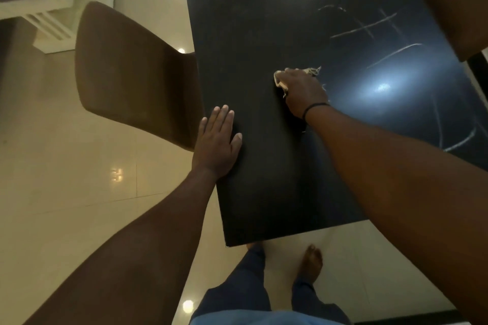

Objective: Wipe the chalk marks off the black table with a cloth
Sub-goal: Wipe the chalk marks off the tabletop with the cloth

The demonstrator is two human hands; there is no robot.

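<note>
Frayed pale cloth (282,79) under right hand (301,92).

Looks like a home dining area: glossy cream floor tiles (79,179), brown upholstered chairs (132,74) pulled up around a black table (264,179).

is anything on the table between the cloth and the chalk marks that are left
Nothing visible does. The right hand presses the cloth on the black table, and the chalk marks lie beyond and to its right over bare tabletop. The left hand rests flat near the table's left edge.
</note>
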